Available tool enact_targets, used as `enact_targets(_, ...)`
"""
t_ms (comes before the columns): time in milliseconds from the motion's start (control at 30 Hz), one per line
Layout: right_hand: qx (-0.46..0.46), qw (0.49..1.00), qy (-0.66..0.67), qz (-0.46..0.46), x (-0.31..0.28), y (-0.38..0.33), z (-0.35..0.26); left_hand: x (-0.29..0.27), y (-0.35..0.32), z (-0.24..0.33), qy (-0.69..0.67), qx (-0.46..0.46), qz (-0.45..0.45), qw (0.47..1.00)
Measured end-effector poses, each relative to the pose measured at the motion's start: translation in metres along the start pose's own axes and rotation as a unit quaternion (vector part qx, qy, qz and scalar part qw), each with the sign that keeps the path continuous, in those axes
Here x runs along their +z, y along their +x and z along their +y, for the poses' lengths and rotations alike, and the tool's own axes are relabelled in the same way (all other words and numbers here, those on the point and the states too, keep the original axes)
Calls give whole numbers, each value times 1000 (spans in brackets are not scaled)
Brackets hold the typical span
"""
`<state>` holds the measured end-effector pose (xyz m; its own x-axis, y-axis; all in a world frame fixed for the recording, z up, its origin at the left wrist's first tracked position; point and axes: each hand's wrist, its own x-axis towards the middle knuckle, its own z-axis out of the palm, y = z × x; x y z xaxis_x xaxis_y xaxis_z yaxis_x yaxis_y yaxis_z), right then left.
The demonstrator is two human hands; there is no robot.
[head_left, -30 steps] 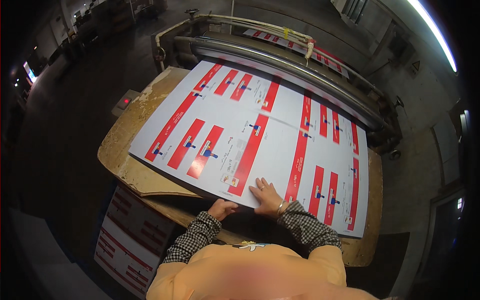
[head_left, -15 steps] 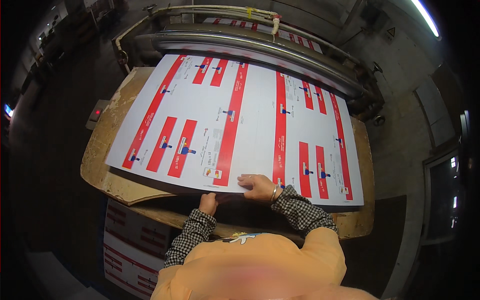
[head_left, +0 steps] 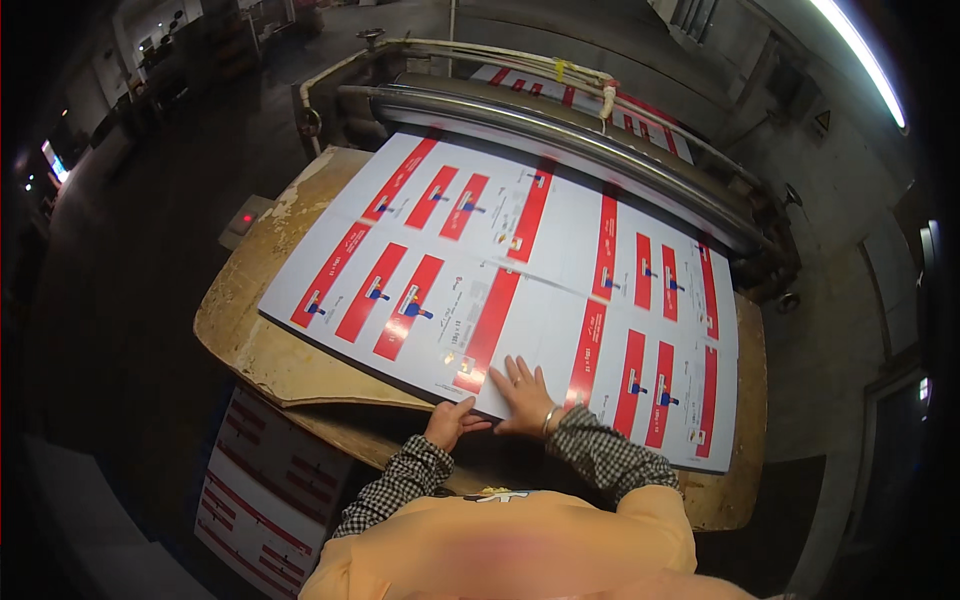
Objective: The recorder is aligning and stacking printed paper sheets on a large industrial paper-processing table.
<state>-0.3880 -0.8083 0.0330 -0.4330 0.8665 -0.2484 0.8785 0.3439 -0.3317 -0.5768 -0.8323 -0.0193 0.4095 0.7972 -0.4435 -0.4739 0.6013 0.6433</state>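
Observation:
White printed sheets (head_left: 545, 330) with red bars and small blue figures lie on the worn wooden table before me, one in front overlapping another farther in. The farther sheet (head_left: 575, 235) runs up under the metal rollers (head_left: 560, 125). My right hand (head_left: 525, 395), with a bangle at its wrist, rests flat near the front edge of the nearer sheet, fingers spread. At that same edge my left hand (head_left: 455, 424) has its thumb by the top and its fingers at the underside, closed on the sheet's rim. The tips of its fingers are partly hidden.
The wooden table (head_left: 240, 325) has a curved, chipped rim. A pale pipe (head_left: 460, 50) runs over the rollers, and more printed sheets (head_left: 640, 120) show behind them. A small box with a red light (head_left: 246, 218) sits at left. Printed sheets (head_left: 265, 490) lie low at front left.
The upper printed sheet has gone farther toward the rollers, and a second one shows in front of it. My right hand has flattened out with fingers spread. The view has shifted.

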Motion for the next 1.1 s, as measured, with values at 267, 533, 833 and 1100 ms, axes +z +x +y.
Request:
enact_targets(267, -62, 982, 174, -31, -48, -13, 26, 0, -3, 7, -16, -39, -48, 998)
enact_targets(533, -85, 972, 192, 101, -62, -37, 5, 9, 1, 2, -9, -32, 65, 997)
enact_targets(833, -58, 973, 222, 16, -26, -17, 26, 6, -2, 4, -6, 5, 21, 1000)
enact_targets(1100, 53, 974, 163, 148, -14, 38, 56, -1, 9, -2, -13, -8, 5, 1000)
